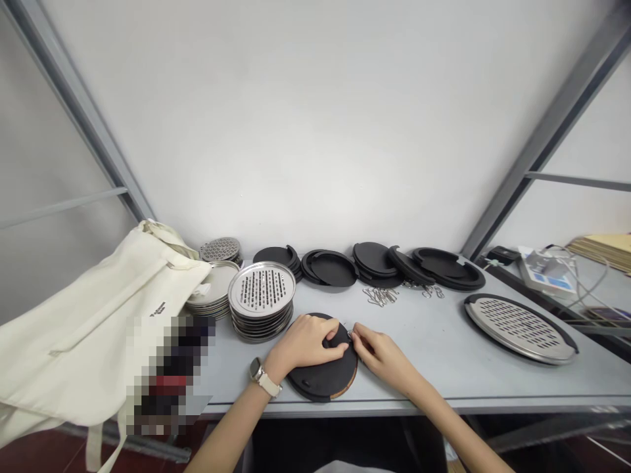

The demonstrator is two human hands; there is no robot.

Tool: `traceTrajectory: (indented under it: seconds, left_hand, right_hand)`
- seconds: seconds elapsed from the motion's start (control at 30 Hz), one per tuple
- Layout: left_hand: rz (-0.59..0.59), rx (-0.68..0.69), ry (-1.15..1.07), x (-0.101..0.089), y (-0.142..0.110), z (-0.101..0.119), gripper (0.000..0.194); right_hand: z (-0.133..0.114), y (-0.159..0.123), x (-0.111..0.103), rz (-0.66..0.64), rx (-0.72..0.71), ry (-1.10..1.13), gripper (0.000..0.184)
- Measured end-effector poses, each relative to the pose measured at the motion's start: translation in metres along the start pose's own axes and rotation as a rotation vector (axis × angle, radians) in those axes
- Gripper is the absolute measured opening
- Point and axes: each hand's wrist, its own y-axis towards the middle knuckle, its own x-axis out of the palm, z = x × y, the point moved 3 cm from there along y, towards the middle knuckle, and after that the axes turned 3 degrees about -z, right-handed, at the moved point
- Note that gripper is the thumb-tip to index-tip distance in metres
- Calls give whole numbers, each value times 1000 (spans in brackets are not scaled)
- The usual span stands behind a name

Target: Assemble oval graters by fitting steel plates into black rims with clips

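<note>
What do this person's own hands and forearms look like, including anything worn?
Left hand and right hand are gloveless, with bare forearms. A round, dark-faced watch with a cream strap sits on the left wrist; none on the right.

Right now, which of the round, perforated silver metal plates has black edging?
The plate at the right of the grey table, black at both ends; those topping the front stack and rearmost stack at left show none.

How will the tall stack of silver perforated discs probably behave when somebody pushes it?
The stack would probably feel heavy, having many metal-looking discs. Its smooth-rimmed top disc might slide, since no strap shows around it.
</note>
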Motion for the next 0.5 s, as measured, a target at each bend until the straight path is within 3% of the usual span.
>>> traceTrajectory:
  seconds: [0.5]
  left_hand:
    - [-2,3,3,0,0,0,27]
  right_hand:
    - [-1,1,0,-22,-23,-63,28]
